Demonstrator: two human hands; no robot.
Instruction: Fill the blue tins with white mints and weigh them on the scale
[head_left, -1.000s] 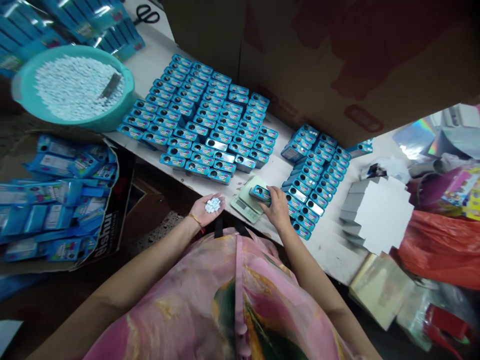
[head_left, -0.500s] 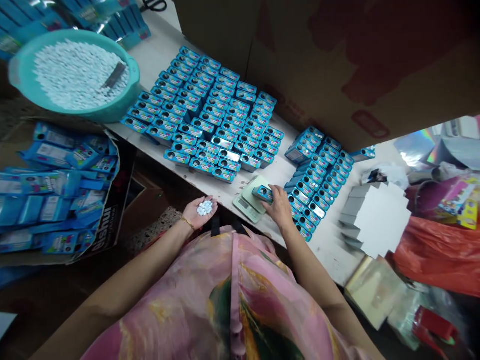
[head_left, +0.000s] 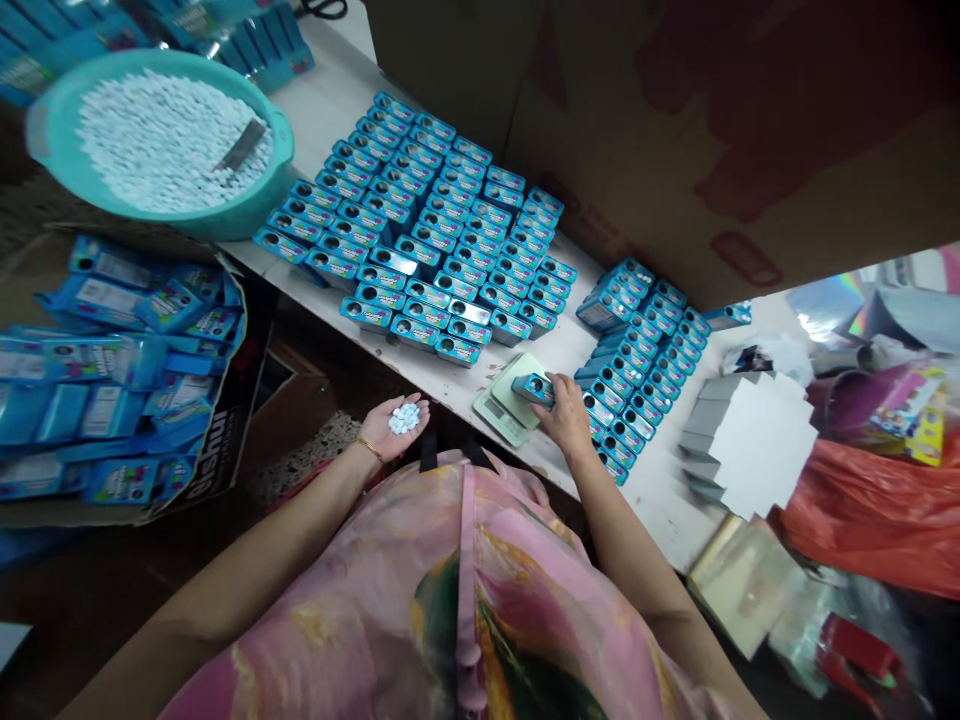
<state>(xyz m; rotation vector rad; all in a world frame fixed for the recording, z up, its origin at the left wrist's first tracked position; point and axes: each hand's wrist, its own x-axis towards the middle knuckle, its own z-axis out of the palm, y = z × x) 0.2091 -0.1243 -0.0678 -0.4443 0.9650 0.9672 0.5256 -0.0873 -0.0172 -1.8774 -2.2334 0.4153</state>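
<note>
My left hand (head_left: 389,427) is palm up at the table's front edge, its fingers slightly curled around a small heap of white pellets (head_left: 404,418). With its fingers and thumb, my right hand (head_left: 564,410) grips the right end of a small blue box (head_left: 533,389). That box is over the pale green scale (head_left: 508,411); whether it rests on the plate I cannot tell. Rows of blue boxes with round holes in their tops (head_left: 450,240) stand behind the scale, and another group (head_left: 637,350) is right of my right hand.
A turquoise basin (head_left: 187,222) of white pellets, with a dark flat piece in it, is at the back left. Below it is a carton (head_left: 238,375) of blue packs. A large cardboard box (head_left: 600,130) borders the table's back. White card pieces (head_left: 757,440) lie at the right.
The view has shifted slightly, moving the table things a little to the right. Both hands keep their holds, with the pellets still in the left palm.
</note>
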